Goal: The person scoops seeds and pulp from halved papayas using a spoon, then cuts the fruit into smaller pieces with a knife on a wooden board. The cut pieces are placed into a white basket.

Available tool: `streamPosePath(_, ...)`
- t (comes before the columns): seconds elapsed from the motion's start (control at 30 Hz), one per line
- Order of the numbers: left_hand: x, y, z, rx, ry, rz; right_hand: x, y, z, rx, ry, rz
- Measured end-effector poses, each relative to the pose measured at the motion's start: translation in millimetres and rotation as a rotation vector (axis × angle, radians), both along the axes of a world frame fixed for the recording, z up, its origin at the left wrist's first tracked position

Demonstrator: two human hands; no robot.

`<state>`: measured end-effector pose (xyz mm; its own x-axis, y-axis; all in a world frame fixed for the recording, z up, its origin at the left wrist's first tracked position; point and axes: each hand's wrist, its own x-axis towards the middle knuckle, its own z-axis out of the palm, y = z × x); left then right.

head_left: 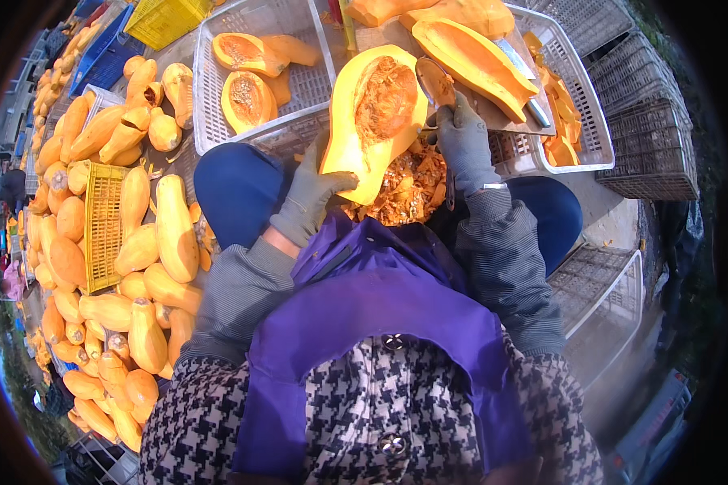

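My left hand [309, 192], in a grey glove, grips a peeled, halved butternut squash [346, 121] by its lower end, thumb across the edge. The cut face is turned up, with stringy pulp still in the hollow. In my gloved right hand [463, 144] is a spoon-like scoop [434, 82], its oval head at the right rim of the squash half. Beneath the squash, between my knees, lies a heap of orange pulp and seeds [406, 187]; its container is mostly hidden.
Ahead on the left, a white crate [325, 36] holds several squash halves. Another squash half [471, 69] and a knife [515, 58] lie on a board at the right. Orange pieces fill a white crate [594, 153] beyond. Whole peeled squashes [176, 230] pile up at left around a yellow crate [101, 230].
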<state>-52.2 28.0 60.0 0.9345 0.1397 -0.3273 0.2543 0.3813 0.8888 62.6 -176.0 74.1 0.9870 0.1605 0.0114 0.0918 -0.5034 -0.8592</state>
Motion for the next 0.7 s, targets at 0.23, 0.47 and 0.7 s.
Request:
streamPosePath(0.23, -2, -12, -1, 0.014, -0.168, 0.054, 43, 27, 11, -0.699, -0.143, 0.065)
streamPosePath(0.47, 1, -16, 6, -0.049, -0.137, 0.051, 45, 38, 7, -0.733, -0.062, 0.015)
streamPosePath(0.7, 2, -14, 6, 0.073, -0.134, -0.057, 55, 42, 10, -0.869, 0.001, 0.145)
